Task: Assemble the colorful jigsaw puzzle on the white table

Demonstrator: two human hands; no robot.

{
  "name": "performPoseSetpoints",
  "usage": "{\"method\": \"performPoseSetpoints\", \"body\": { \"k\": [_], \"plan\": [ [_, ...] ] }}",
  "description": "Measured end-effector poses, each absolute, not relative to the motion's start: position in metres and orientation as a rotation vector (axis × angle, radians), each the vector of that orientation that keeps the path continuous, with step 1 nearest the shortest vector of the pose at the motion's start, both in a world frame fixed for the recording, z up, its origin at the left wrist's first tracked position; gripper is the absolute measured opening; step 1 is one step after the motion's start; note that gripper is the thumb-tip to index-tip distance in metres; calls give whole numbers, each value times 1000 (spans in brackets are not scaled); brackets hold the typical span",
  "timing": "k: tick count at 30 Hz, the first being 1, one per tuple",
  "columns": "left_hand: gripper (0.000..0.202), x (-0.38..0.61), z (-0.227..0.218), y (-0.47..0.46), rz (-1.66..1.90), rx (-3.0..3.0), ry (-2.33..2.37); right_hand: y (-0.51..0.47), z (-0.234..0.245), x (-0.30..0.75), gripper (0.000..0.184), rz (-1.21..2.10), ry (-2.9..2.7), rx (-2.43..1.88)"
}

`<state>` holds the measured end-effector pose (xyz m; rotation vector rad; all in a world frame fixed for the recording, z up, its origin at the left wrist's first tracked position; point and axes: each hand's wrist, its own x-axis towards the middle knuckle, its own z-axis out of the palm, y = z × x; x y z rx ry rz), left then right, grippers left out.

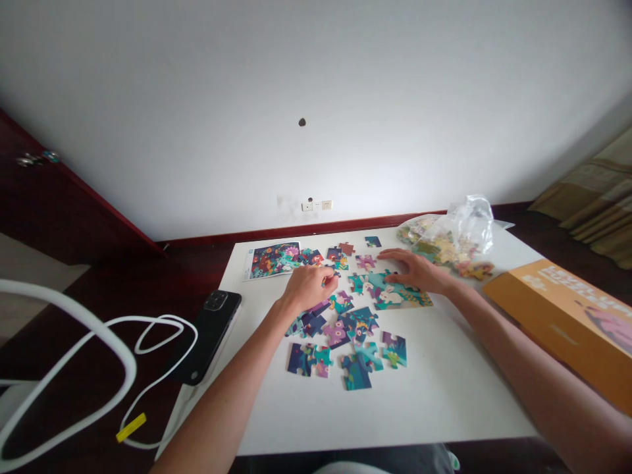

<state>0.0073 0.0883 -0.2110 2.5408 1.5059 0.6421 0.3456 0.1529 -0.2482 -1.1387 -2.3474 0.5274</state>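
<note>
My left hand (312, 287) is closed in a pinch over the loose pieces, with a small dark puzzle piece (336, 270) at its fingertips, largely covered by the fingers. My right hand (415, 268) is open, fingers spread, its lower fingers touching the joined puzzle section (395, 295) with white rabbits on teal. Just left of its fingertips lies a pink puzzle piece (366, 262). Several loose puzzle pieces (356, 372) in dark blue, teal and purple spread towards me, some overlapping. Behind my left hand is a printed picture sheet (273, 261) with a colourful dark scene.
On the white table (444, 388), a clear plastic bag (457, 240) of yellowish pieces lies at the back right, beside an orange box (563, 322). A black phone (212, 336) sits at the left edge near a white cable (121, 382). A wall (395, 131) stands behind.
</note>
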Motion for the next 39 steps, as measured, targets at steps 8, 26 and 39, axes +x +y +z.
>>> {"method": "performPoseSetpoints", "body": {
  "k": [8, 26, 39],
  "plan": [
    [37, 41, -212, 64, 622, 2660, 1273, 152, -248, 346, 51, 555, -2317, -1130],
    [37, 9, -190, 81, 616, 2542, 1514, 149, -252, 346, 41, 508, -2332, -1106],
    [31, -37, -198, 73, 801, 2310, 1644, 140, -232, 334, 30, 375, -2161, -1171]
  ]
}}
